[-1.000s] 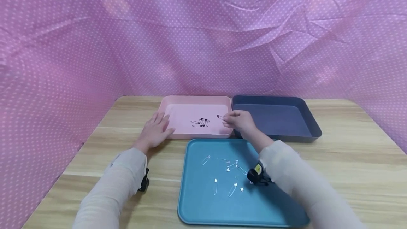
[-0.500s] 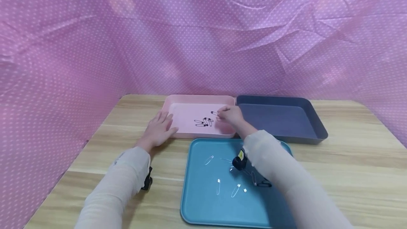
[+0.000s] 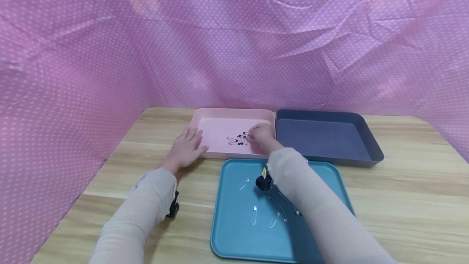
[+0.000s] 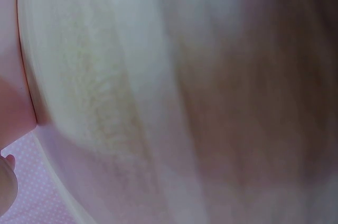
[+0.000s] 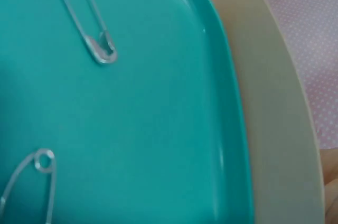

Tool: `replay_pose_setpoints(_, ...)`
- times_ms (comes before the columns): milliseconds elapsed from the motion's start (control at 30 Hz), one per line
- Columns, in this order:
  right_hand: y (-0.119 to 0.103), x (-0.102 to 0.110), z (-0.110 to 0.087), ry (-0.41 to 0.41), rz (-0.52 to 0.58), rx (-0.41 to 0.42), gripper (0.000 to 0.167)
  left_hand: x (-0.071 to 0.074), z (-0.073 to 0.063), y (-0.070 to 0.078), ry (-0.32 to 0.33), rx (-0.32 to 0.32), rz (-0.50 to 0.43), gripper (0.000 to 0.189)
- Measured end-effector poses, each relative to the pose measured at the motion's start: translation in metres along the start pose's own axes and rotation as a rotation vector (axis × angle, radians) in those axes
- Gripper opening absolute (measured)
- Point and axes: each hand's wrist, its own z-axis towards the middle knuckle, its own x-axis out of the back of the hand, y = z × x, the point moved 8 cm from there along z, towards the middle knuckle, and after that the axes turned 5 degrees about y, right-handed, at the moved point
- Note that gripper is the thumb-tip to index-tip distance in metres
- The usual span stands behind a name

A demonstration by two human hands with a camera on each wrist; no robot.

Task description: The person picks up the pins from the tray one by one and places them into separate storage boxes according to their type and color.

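In the head view my right hand (image 3: pixel 261 135) reaches into the pink tray (image 3: pixel 234 113) and pinches a black safety pin (image 3: pixel 245 133). Its fingertips are close beside several more black safety pins (image 3: pixel 235 143) lying on the tray floor. My left hand (image 3: pixel 187 148) rests at the tray's left side with fingers spread, holding nothing. Below, a teal tray (image 3: pixel 238 235) bears several silver safety pins (image 3: pixel 255 215), partly hidden by my right sleeve. The right wrist view shows two silver safety pins (image 5: pixel 102 49) up close on that tray; the left wrist view is mostly blurred.
A dark blue tray (image 3: pixel 322 135) stands directly right of the pink one. All the trays sit on a wooden table (image 3: pixel 399 186). Pink dotted cloth (image 3: pixel 234 52) hangs behind and around the table. A black wrist camera (image 3: pixel 264 180) hangs over the teal tray.
My right hand has moved left and lower into the pink tray, bringing the black safety pin to the others. The left hand keeps its place. The whole view has shifted slightly.
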Motion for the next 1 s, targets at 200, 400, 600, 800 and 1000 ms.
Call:
replay_pose_setpoints(200,-0.005,0.006,-0.009,0.011,-0.013,0.003,0.008,-0.001,0.000,0.003,-0.001,-0.008,0.005,0.066)
replay_pose_setpoints(400,-0.045,0.018,-0.064,0.035,-0.132,-0.036,0.019,0.002,-0.001,0.003,-0.002,0.000,0.009,0.066)
replay_pose_setpoints(600,-0.024,0.012,-0.020,-0.033,-0.053,0.173,0.010,0.002,0.000,0.003,0.008,-0.020,0.018,0.065)
replay_pose_setpoints(800,-0.050,0.029,-0.066,-0.016,-0.224,0.102,0.016,0.001,0.000,0.003,0.002,-0.025,0.014,0.066)
replay_pose_setpoints(1000,-0.094,0.045,-0.147,-0.079,-0.140,0.086,0.020,-0.001,-0.001,0.003,-0.002,-0.036,0.016,0.067)
